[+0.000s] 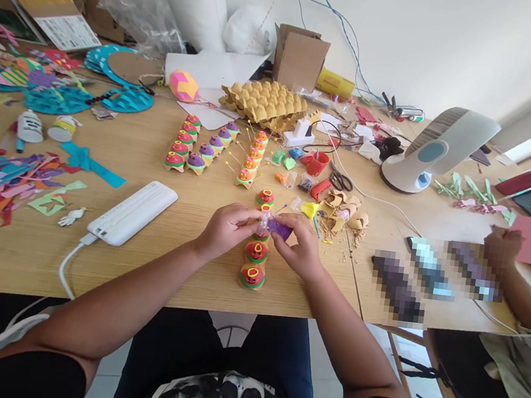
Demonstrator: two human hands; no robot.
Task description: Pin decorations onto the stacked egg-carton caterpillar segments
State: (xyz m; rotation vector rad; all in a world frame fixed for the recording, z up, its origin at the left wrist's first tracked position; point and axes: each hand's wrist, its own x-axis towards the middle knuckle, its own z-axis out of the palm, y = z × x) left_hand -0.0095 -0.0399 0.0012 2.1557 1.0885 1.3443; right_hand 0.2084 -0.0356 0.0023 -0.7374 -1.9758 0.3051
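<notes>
My left hand (228, 228) and my right hand (299, 247) meet over the wooden table (149, 275), both pinching a small purple piece (277, 228) between their fingertips. Right under them lies a caterpillar made of egg-carton cups (254, 263), painted red, green and orange, running toward me. Farther back stand three more rows of such painted cups (204, 146), some with yellow-headed pins sticking out. A white power bank (132, 212) with a cable lies left of my left hand.
Egg cartons (264, 102), a cardboard box (299, 58), scissors (341, 181), a red cup (317, 164) and torn carton scraps (346, 212) lie behind my hands. Coloured paper cutouts (0, 186) cover the left. A white fan (433, 148) stands right. Another person's hand (502, 249) rests at the right edge.
</notes>
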